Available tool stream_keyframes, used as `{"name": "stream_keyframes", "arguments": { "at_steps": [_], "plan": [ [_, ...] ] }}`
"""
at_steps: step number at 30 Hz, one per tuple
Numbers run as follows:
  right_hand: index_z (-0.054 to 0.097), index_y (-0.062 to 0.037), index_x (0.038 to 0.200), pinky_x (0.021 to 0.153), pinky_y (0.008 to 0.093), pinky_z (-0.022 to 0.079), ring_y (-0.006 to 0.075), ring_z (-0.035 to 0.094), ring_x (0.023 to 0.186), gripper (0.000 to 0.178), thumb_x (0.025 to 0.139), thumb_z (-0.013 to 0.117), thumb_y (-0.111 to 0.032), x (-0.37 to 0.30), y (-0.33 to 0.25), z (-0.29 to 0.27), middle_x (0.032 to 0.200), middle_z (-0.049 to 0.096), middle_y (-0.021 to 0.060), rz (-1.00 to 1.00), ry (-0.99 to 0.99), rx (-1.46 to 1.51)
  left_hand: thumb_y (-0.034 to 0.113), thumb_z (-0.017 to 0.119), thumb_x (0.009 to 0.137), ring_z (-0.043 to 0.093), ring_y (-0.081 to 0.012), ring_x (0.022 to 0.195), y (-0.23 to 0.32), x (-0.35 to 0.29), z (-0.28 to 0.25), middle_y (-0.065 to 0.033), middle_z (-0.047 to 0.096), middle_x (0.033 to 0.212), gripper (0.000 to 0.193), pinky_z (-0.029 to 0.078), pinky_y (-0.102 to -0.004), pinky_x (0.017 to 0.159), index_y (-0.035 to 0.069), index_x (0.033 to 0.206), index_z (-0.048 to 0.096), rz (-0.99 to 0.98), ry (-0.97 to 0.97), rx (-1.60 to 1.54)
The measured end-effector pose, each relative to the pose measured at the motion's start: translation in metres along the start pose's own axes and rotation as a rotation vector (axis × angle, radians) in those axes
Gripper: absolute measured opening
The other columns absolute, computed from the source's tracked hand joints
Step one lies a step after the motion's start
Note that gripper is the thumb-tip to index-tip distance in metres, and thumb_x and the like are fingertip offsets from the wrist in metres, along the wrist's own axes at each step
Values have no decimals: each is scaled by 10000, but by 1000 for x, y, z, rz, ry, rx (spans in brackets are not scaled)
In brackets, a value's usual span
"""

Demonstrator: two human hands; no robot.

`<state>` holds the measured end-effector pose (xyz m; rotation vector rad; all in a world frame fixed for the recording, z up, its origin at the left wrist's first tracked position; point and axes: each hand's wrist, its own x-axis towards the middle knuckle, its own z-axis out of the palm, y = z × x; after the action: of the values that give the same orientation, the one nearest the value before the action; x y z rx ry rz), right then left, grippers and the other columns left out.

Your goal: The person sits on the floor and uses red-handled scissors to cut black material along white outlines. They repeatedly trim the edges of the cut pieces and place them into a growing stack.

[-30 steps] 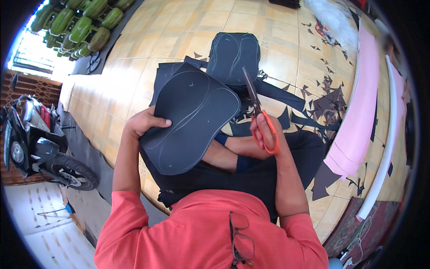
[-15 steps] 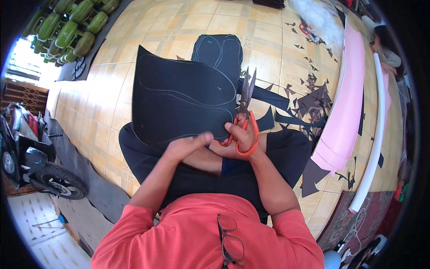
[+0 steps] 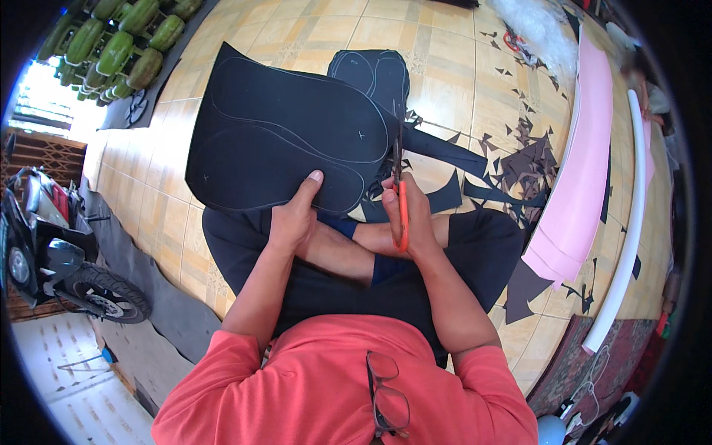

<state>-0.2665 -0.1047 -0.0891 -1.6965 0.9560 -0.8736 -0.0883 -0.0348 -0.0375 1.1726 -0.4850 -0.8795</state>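
My left hand [image 3: 298, 213] grips the near edge of a black sheet [image 3: 274, 133], thumb on top and fingers hidden beneath. Pale curved outlines like shoe soles are drawn on the sheet, which is held up over my crossed legs. In my right hand [image 3: 414, 215] is a pair of scissors [image 3: 401, 215] with orange handles, turned edge-on, the blades pointing away from me along the sheet's right edge. Whether the blades touch the sheet, I cannot tell. Beyond it, another black piece [image 3: 371, 78] with similar outlines lies on the floor.
Dark offcuts [image 3: 525, 174] are scattered on the tiled floor to the right, near a long pink sheet [image 3: 575, 163] and a white roll [image 3: 619, 245]. A motorcycle [image 3: 67, 259] stands at left, green gas cylinders [image 3: 111, 52] at far left. Another person [image 3: 649, 96] is at far right.
The sheet has turned and shifted left. My left hand has come to grip its near edge with the thumb on top. The scissors have turned edge-on beside the sheet's right edge.
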Motion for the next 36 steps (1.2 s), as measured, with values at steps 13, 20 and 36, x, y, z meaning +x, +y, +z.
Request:
{"name": "stream_keyframes", "arguments": {
  "at_steps": [13, 20, 36],
  "plan": [
    [490, -19, 771, 550, 341, 400, 164, 454, 583, 367, 951, 582, -325, -3, -5, -6, 597, 472, 105, 95, -77, 93, -33, 641, 851, 552, -233, 1137, 6, 6, -7, -126, 559, 1243, 456, 447, -357, 995, -40, 1283, 496, 31, 43, -9],
    [544, -14, 852, 463, 230, 380, 57, 436, 496, 495, 995, 443, -478, -6, 10, -1, 574, 442, -11, 43, -128, 61, -26, 634, 853, 568, -252, 1116, 11, 19, -24, -135, 578, 1218, 453, 469, -374, 974, -37, 1285, 496, -96, -16, -65],
    [549, -8, 859, 522, 326, 405, 186, 504, 538, 392, 1001, 464, -364, -4, 6, -1, 594, 501, 94, 129, -137, 124, 64, 676, 851, 618, -257, 1058, 34, 25, -40, -152, 620, 1168, 478, 518, -375, 904, -41, 1285, 505, -256, -15, 91]
  ]
}}
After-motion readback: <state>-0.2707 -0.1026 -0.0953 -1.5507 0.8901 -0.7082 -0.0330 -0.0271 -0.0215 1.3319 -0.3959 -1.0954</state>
